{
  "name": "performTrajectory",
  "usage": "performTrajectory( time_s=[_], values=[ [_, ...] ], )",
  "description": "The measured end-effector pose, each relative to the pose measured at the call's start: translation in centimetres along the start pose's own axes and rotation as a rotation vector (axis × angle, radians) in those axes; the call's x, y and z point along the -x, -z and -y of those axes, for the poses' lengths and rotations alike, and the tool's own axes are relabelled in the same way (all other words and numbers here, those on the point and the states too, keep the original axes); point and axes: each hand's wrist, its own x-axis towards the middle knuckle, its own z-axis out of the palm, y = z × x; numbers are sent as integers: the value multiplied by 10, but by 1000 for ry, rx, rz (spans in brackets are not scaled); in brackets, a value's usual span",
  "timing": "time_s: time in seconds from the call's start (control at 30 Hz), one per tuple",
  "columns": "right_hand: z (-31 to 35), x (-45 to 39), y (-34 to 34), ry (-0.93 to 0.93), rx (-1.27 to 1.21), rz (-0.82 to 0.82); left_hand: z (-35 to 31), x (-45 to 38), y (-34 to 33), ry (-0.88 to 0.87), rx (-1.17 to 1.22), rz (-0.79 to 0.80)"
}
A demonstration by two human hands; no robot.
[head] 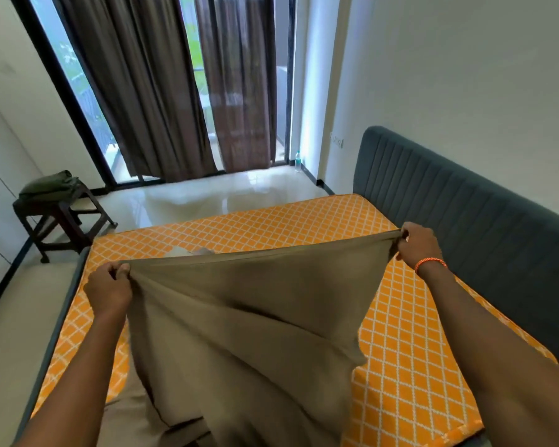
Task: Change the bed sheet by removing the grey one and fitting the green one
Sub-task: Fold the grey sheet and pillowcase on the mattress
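Note:
A grey-brown sheet point(246, 317) hangs stretched between my two hands above the bed. My left hand point(108, 290) grips one end of its top edge and my right hand point(417, 245) grips the other end, both held up over the mattress. The rest of the sheet droops in folds toward me. Under it lies the bare mattress point(410, 350), orange with a white diamond pattern. A folded dark green sheet point(50, 187) lies on a wooden stool point(58, 221) at the far left, well beyond my hands.
A padded grey headboard point(465, 214) runs along the bed's right side against the white wall. Brown curtains point(162, 91) hang at the glass doors ahead. A water bottle point(298, 161) stands on the glossy floor by the wall. Something white point(191, 252) shows just behind the sheet's edge.

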Motion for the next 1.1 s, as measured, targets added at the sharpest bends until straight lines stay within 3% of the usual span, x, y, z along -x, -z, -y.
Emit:
performTrajectory(
  time_s=[0.27,0.67,0.9,0.97,1.1],
  values=[
    [47,-54,83,67,-83,-153,-68,-24,10,-97,55,-16],
    [81,-87,216,129,-364,-537,-211,-52,58,-254,235,-177],
    [101,-110,286,200,-409,-724,-307,-53,102,-234,445,-189],
    [101,-117,302,108,-445,-719,-328,-53,112,-237,522,-162],
    [107,-130,338,-58,-437,-546,-377,-49,127,-284,723,19]
  ],
)
